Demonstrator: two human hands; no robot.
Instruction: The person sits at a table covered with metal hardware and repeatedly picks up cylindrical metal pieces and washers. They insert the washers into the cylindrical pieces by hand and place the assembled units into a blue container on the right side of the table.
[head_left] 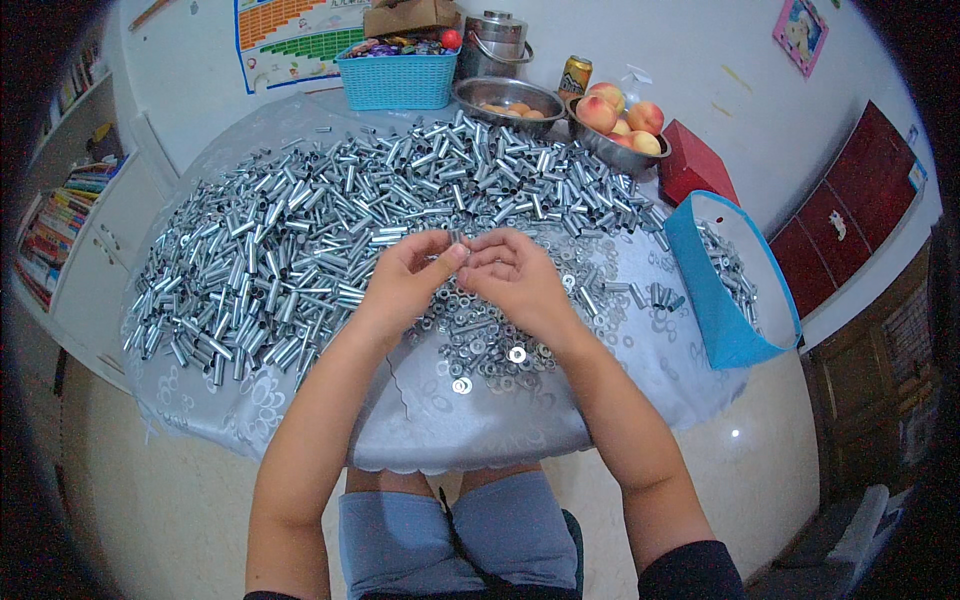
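Observation:
Both hands meet over the middle of the table, fingertips touching. My left hand is closed, thumb pressed against the curled index finger. Facing it, my right hand is also closed, its fingers bent inward. Whatever small piece they pinch is mostly covered by the fingers; a bit of grey metal may show there. Beyond and to the left spreads a large heap of short silver metal tubes. Beneath and right of the hands lie many flat metal washers, some overlapping.
A blue fabric bin with more tubes stands at the right edge. Along the back are a turquoise basket, a lidded steel pot, a metal bowl of eggs, a drink can, a bowl of peaches and a red box.

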